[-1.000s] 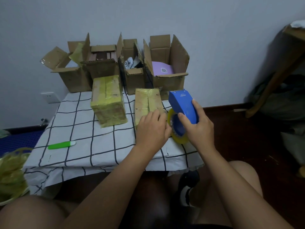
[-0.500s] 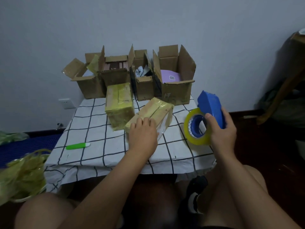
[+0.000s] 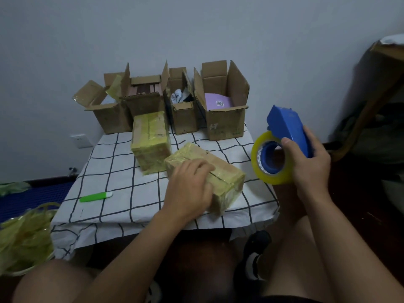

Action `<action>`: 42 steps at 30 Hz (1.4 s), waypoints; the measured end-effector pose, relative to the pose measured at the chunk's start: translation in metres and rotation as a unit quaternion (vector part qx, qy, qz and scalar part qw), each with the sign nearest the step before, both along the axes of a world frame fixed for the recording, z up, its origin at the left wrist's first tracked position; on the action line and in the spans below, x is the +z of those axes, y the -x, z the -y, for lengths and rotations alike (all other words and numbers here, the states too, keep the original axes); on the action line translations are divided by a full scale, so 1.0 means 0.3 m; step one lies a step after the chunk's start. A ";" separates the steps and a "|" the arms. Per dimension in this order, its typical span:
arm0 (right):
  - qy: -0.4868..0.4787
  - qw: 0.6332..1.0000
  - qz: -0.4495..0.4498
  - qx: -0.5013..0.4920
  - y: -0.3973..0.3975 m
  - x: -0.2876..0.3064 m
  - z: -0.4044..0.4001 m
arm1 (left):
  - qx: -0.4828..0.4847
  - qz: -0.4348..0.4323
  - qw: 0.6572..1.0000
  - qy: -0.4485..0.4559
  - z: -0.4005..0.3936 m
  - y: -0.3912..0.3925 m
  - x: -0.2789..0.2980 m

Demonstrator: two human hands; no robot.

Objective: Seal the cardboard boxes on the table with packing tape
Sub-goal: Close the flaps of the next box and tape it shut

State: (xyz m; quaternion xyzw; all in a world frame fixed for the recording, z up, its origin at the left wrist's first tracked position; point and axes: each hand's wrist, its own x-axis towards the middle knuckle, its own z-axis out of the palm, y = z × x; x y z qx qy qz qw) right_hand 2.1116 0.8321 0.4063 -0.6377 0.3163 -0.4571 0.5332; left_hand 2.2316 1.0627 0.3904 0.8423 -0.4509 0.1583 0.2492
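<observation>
Left hand (image 3: 189, 186) flat on top of near box (image 3: 215, 178), fingers spread and relaxed, pressing down, not curled round it. Right hand (image 3: 307, 162) wrapped round blue tape dispenser (image 3: 288, 133), held in air off right edge of table (image 3: 122, 171), well apart from box.

Handling (judgement only):
- Box prob. light; small, stiff cardboard, corners firm. Tape skin looks slick, so palm may slide; press from above or take hold across short sides near corners.
- Dispenser rigid plastic; hold at handle, clear of front edge (cutter likely there, not visible).
- Yellow roll (image 3: 271, 158) sits on dispenser hub; free tape end not discernible.

Appearance:
- Near box lies angled at table front, wrapped w/ yellowish tape, centre seam showing dark.
- Second taped box (image 3: 150, 141) just behind, to the left.
- Four open boxes (image 3: 225, 125) in row at rear by wall, flaps up, untaped.
</observation>
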 end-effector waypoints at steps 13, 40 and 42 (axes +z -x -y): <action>0.034 0.996 -0.032 0.082 0.001 -0.031 -0.096 | -0.012 0.081 0.996 0.019 -0.055 -0.040 -0.110; 0.144 0.942 -0.067 0.295 0.071 0.121 -0.170 | 0.001 -0.173 0.981 0.085 -0.127 -0.099 -0.040; 0.162 0.926 -0.074 0.332 0.094 0.123 -0.176 | 0.026 -0.244 0.959 0.141 -0.126 -0.068 0.028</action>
